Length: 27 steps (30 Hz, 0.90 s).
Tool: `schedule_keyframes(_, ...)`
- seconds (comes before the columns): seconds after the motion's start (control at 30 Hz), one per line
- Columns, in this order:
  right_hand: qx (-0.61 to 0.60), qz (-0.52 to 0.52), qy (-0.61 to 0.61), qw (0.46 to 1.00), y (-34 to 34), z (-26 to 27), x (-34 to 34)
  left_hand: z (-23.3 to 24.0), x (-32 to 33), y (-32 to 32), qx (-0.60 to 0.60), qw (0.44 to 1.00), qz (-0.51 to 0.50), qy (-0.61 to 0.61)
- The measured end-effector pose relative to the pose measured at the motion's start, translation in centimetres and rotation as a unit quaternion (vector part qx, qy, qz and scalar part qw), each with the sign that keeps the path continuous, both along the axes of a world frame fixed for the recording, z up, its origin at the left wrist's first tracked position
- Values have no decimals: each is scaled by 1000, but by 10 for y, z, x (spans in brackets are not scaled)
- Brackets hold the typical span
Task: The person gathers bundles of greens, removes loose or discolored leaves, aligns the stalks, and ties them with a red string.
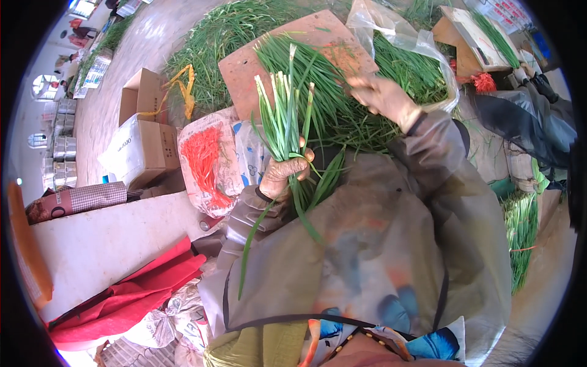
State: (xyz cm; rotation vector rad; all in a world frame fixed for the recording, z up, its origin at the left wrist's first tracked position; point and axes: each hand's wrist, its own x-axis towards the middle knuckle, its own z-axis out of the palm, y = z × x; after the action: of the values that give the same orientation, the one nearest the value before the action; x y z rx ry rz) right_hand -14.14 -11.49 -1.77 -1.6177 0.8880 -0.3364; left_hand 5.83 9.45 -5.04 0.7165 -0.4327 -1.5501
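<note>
My left hand [285,175] is closed around a bunch of garlic chives [280,119], pale cut ends up and several leaves hanging below over my sleeve. My right hand [385,98], blurred by motion, is at the right edge of a loose pile of chives [302,82]. Whether its fingers grip any leaves cannot be made out. That pile lies on a tilted reddish-brown board [243,69], and its leaves droop over the near edge towards my lap. A translucent smock [367,257] covers my front and arms.
Beside my left arm, red ties [204,160] lie on a printed sack [188,137]. An open cardboard box [158,142] stands farther left. More greens fill a clear plastic bag [451,78] and heap on the floor [206,50]. Another person's legs [527,124] are at right.
</note>
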Motion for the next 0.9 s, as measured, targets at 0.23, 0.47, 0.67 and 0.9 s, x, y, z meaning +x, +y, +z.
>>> schedule_keyframes(0.23,24,17,-168,985,10,60,79,3,-3,9,24,998,-35,-38)
schedule_keyframes(0.47,-591,-35,362,720,-114,-30,-81,-18,29,47,-11,999,32,-15)
schedule_keyframes(0.67,-385,176,362,830,0,-103,-61,-14,26,40,40,996,9,-80)
schedule_keyframes(0.9,-250,325,327,852,74,-123,22,11,8,23,66,991,22,-114)
